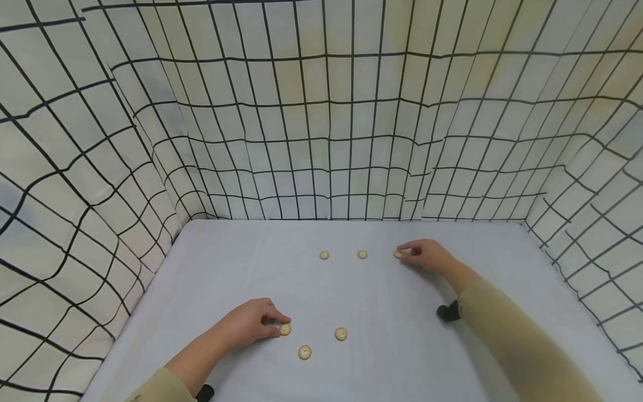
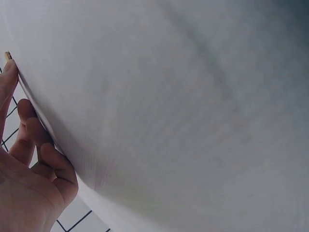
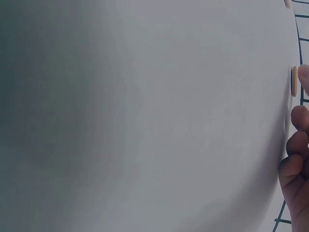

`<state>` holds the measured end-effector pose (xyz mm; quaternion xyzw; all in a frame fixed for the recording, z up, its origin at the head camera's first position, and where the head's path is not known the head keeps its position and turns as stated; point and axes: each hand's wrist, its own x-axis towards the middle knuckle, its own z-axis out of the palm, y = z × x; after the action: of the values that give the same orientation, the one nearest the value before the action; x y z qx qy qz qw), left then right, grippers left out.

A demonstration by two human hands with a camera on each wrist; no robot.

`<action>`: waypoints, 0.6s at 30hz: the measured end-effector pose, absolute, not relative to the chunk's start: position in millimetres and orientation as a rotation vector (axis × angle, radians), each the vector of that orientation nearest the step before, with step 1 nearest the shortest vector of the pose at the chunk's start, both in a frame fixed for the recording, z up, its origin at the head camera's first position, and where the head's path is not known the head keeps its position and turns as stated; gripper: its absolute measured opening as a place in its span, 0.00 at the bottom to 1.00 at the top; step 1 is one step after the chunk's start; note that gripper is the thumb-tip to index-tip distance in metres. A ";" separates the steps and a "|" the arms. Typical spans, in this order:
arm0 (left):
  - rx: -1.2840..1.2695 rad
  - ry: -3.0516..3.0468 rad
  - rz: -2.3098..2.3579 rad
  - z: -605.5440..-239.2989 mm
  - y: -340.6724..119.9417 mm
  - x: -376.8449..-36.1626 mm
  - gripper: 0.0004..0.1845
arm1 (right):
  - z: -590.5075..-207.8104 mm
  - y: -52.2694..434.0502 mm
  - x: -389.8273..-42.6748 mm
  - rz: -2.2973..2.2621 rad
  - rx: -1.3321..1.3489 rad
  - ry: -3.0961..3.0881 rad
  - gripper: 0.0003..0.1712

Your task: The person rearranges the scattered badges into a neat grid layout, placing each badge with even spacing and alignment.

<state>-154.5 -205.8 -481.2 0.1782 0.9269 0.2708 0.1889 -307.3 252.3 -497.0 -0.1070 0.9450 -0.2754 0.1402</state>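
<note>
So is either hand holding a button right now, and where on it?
Both. The left hand pinches a near-row button by its edge; the right hand pinches the far row's right-end button by its edge.

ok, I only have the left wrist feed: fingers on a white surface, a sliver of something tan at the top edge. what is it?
Observer: A tan button. The left hand pinches it flat on the table, thumb and fingertip at its edge.
Operator: Any more of them around?
Observer: Two more lie loose just to its right: a near button and a right button.
Operator: And the other hand?
Observer: The right hand is farther back, fingertips on the end button of a row of three; the middle button and the far-left button sit untouched.
</note>
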 end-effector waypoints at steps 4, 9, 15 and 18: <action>0.495 2.606 0.757 -480.0 -205.7 -154.4 0.14 | -495.3 254.1 -302.0 -0.790 -0.300 2.732 0.25; 0.489 2.602 0.771 -477.8 -205.0 -154.8 0.14 | -493.5 250.8 -294.0 -0.796 -0.320 2.717 0.27; 0.477 2.601 0.771 -476.8 -203.1 -154.3 0.14 | -492.2 244.2 -284.4 -0.797 -0.376 2.702 0.23; 0.482 2.608 0.762 -477.6 -203.5 -153.8 0.14 | -491.2 239.3 -280.5 -0.795 -0.428 2.690 0.21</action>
<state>-153.8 -203.5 -477.6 0.1714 0.9280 0.2711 0.1899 -280.5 239.3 -491.2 -0.1491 0.9370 -0.2769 0.1517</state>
